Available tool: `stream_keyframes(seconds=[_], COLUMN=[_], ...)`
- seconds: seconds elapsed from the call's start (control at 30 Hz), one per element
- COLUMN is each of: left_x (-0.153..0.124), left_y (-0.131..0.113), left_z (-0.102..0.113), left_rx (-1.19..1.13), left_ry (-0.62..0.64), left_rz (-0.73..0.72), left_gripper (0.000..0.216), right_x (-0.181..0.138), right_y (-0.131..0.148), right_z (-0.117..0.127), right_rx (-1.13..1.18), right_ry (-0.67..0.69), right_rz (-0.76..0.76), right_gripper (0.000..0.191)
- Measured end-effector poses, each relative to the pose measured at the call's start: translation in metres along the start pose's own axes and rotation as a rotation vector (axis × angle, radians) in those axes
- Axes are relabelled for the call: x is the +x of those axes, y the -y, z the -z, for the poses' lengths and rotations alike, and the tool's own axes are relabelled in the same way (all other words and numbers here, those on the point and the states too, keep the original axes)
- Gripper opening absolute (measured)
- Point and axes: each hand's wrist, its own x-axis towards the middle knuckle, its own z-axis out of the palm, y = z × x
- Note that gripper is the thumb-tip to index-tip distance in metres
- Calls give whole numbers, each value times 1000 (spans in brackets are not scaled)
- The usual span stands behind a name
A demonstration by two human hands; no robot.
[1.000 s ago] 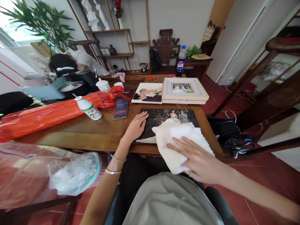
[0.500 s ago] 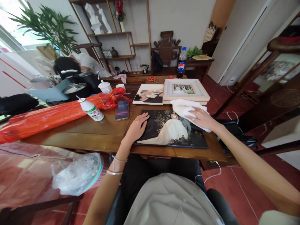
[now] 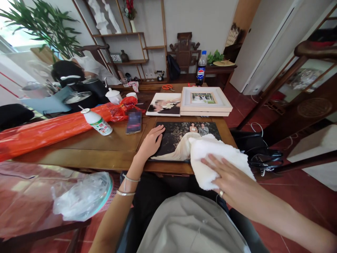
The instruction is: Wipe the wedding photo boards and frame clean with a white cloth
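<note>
A dark wedding photo panel (image 3: 172, 138) lies flat on the wooden table (image 3: 123, 140), showing a couple and a long white dress. My left hand (image 3: 151, 140) rests on its left edge, fingers stretched out and holding nothing. Under my right hand (image 3: 228, 175) is a fluffy white towel (image 3: 206, 149), pressed over the panel's lower right part and hanging past the table's front edge. The towel hides that corner of the panel. Just behind the panel are a smaller photo print (image 3: 164, 104) and a pale picture frame (image 3: 206, 100).
To the left are a phone (image 3: 133, 122), a white drink bottle (image 3: 97, 122) with a straw and a long red plastic-wrapped bundle (image 3: 58, 128). Orange-handled scissors (image 3: 167, 87) and a cola bottle (image 3: 201, 69) stand farther back. A person leans at the far left.
My right hand has drawn the towel from the panel's upper right corner down toward me, past the front edge. The couple in the photo is uncovered. My left hand stays in place.
</note>
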Motion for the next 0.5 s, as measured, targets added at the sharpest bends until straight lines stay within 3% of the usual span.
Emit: stream_keyframes(seconds=[0.13, 0.3, 0.4, 0.5], left_x=[0, 0, 0, 0], left_y=[-1, -1, -1, -2], left_z=[2, 4, 4, 4], left_rx=[0, -16, -26, -21], left_ry=[10, 10, 13, 13], left_rz=[-4, -2, 14, 41], left_gripper=[38, 38, 37, 37], right_x=[35, 85, 99, 97], right_y=[-13, -77, -112, -115], right_z=[8, 0, -4, 0], right_rx=[33, -26, -115, -177], right_ry=[18, -136, -197, -177], right_rz=[33, 49, -25, -97], right_gripper=[23, 21, 27, 32])
